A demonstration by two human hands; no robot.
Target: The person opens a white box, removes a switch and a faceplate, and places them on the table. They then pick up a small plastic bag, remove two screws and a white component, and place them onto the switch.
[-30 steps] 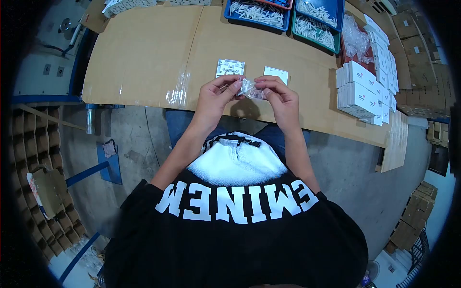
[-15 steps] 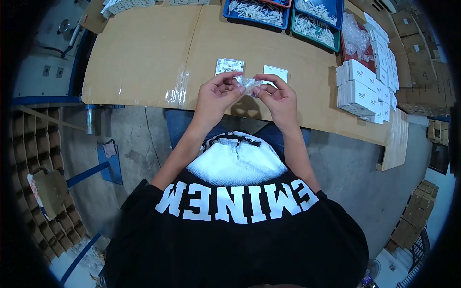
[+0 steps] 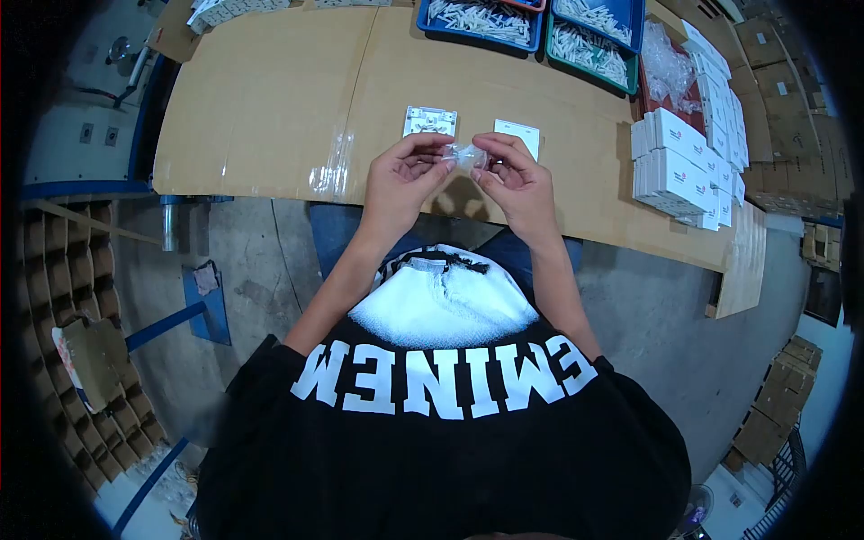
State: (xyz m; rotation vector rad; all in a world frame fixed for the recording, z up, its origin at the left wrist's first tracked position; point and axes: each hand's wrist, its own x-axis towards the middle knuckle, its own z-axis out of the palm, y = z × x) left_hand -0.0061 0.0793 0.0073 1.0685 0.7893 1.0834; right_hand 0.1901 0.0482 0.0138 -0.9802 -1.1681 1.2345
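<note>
A small clear plastic bag [image 3: 466, 157] is pinched between my two hands, over the table's near edge. My left hand [image 3: 407, 176] grips its left side with thumb and fingers. At its right side, my right hand [image 3: 519, 180] holds the plastic in a pinch. What the bag contains is too small to make out. Just beyond my left fingers lies a white plastic part [image 3: 430, 121] with fittings on it. A flat white plate [image 3: 517, 135] rests behind my right hand, partly covered by it.
Blue trays [image 3: 481, 34] and a green tray [image 3: 589, 67] of small white pieces stand at the back of the cardboard-covered table [image 3: 261, 108]. Stacked white boxes [image 3: 679, 171] stand at the right, with bagged plastic [image 3: 668, 72] in a red tray behind them.
The plastic bag has bunched up differently between my fingers. My right fingertips have shifted slightly left and up; my left hand has barely moved.
</note>
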